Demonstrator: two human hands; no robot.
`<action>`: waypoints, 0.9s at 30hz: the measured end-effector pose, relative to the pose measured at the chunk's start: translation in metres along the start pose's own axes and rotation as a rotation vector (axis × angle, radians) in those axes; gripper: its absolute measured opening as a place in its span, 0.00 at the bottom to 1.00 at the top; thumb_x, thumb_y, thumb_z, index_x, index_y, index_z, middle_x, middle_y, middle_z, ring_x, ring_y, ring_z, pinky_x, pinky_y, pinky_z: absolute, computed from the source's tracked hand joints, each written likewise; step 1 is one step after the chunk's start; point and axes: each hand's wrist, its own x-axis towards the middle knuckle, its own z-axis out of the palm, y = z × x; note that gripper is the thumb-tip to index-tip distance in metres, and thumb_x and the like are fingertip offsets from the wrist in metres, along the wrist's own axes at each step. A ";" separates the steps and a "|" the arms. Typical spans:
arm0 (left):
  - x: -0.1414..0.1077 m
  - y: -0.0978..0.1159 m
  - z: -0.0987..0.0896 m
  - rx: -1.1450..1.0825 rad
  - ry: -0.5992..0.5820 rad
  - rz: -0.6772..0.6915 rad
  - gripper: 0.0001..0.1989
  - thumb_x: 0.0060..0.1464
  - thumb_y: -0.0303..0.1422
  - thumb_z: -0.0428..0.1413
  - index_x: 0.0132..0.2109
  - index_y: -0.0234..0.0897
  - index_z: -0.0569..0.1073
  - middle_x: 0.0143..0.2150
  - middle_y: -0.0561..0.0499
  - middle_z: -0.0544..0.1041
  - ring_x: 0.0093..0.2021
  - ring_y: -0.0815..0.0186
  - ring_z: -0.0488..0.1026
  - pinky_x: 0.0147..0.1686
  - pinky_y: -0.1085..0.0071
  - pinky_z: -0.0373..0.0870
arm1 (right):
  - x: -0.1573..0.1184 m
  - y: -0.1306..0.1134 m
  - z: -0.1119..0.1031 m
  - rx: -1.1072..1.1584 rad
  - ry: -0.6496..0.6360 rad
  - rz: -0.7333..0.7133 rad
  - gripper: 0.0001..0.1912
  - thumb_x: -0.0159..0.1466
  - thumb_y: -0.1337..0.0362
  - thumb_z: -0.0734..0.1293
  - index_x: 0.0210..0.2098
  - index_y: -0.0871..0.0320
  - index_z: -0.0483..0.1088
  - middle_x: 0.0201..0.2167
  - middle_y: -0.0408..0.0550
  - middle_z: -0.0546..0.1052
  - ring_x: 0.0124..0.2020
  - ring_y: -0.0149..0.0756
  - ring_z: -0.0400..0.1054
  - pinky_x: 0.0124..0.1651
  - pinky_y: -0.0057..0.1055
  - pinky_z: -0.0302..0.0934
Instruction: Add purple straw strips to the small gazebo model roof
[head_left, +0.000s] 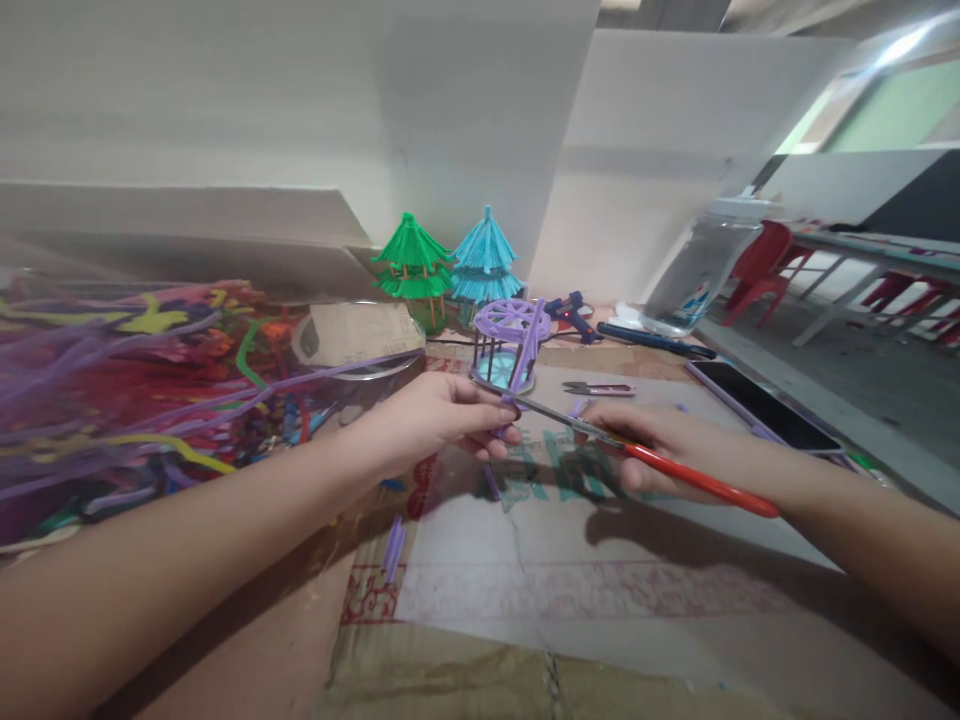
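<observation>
My left hand (461, 420) pinches a purple pipe cleaner (527, 345), which stands up in front of a small purple frame. In my right hand (660, 445) is a long, thin metal tool with an orange-red handle (697, 480); I cannot tell its exact kind. Its metal part reaches left to my left fingertips, crossing the pipe cleaner. Just behind stands the purple frame (510, 320), with a round spoked top, dark posts and a light blue base. Short purple pieces (393, 548) lie on the printed sheet (480, 590).
A green model pagoda (412, 260) and a blue one (486, 255) stand behind. Pipe cleaners (150, 400) heap at left beside a metal tray (416, 370). Thread snips (600, 389), a glue gun (574, 316), a phone (761, 405) and a clear jar (701, 270) lie towards the right.
</observation>
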 end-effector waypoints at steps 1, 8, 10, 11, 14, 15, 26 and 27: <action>0.000 0.000 0.000 -0.008 -0.007 0.002 0.06 0.51 0.33 0.63 0.32 0.34 0.78 0.32 0.49 0.82 0.26 0.72 0.76 0.29 0.76 0.73 | 0.000 0.000 0.000 0.001 -0.001 0.008 0.15 0.63 0.52 0.66 0.44 0.54 0.67 0.36 0.44 0.72 0.35 0.36 0.66 0.35 0.29 0.58; 0.002 -0.004 -0.001 -0.034 -0.033 0.005 0.06 0.52 0.33 0.62 0.33 0.34 0.79 0.32 0.49 0.82 0.26 0.73 0.76 0.28 0.77 0.72 | 0.000 0.002 0.000 0.013 -0.011 0.017 0.13 0.63 0.54 0.66 0.44 0.54 0.68 0.35 0.42 0.72 0.35 0.36 0.66 0.35 0.29 0.58; 0.002 -0.005 -0.001 -0.033 -0.036 0.004 0.06 0.52 0.33 0.63 0.33 0.33 0.79 0.32 0.49 0.82 0.25 0.73 0.76 0.28 0.77 0.72 | -0.002 0.003 -0.001 -0.007 -0.017 0.014 0.14 0.63 0.53 0.66 0.45 0.53 0.68 0.36 0.43 0.72 0.35 0.36 0.66 0.36 0.29 0.58; 0.002 -0.005 -0.001 -0.034 -0.037 0.001 0.06 0.52 0.33 0.63 0.33 0.33 0.79 0.32 0.49 0.82 0.25 0.73 0.76 0.27 0.77 0.72 | -0.002 0.004 -0.001 -0.017 -0.020 0.011 0.15 0.63 0.53 0.66 0.45 0.53 0.67 0.36 0.43 0.72 0.35 0.36 0.66 0.36 0.29 0.58; 0.002 -0.004 0.000 -0.039 -0.035 -0.013 0.06 0.52 0.32 0.62 0.32 0.33 0.79 0.32 0.49 0.82 0.25 0.73 0.76 0.27 0.78 0.72 | -0.003 0.004 0.000 -0.026 -0.023 0.011 0.15 0.63 0.53 0.66 0.45 0.54 0.67 0.36 0.43 0.73 0.34 0.35 0.66 0.36 0.29 0.59; 0.002 -0.004 0.000 -0.040 -0.038 -0.016 0.06 0.53 0.32 0.62 0.32 0.32 0.79 0.32 0.48 0.82 0.25 0.73 0.76 0.27 0.78 0.72 | -0.002 0.003 0.000 -0.022 -0.024 0.020 0.15 0.63 0.53 0.66 0.45 0.54 0.67 0.35 0.43 0.73 0.34 0.35 0.67 0.36 0.30 0.59; 0.002 -0.006 0.000 -0.053 -0.043 -0.028 0.06 0.53 0.33 0.62 0.32 0.32 0.79 0.33 0.48 0.82 0.26 0.73 0.76 0.27 0.78 0.73 | 0.001 0.005 -0.001 0.006 -0.003 0.064 0.18 0.61 0.51 0.67 0.46 0.53 0.70 0.40 0.45 0.74 0.40 0.42 0.68 0.40 0.32 0.60; 0.002 -0.006 0.000 -0.053 -0.047 -0.030 0.07 0.53 0.33 0.62 0.32 0.32 0.79 0.33 0.48 0.82 0.26 0.73 0.76 0.27 0.78 0.73 | 0.001 0.006 -0.001 0.016 -0.007 0.072 0.18 0.61 0.50 0.67 0.46 0.53 0.70 0.40 0.45 0.74 0.41 0.42 0.68 0.40 0.32 0.60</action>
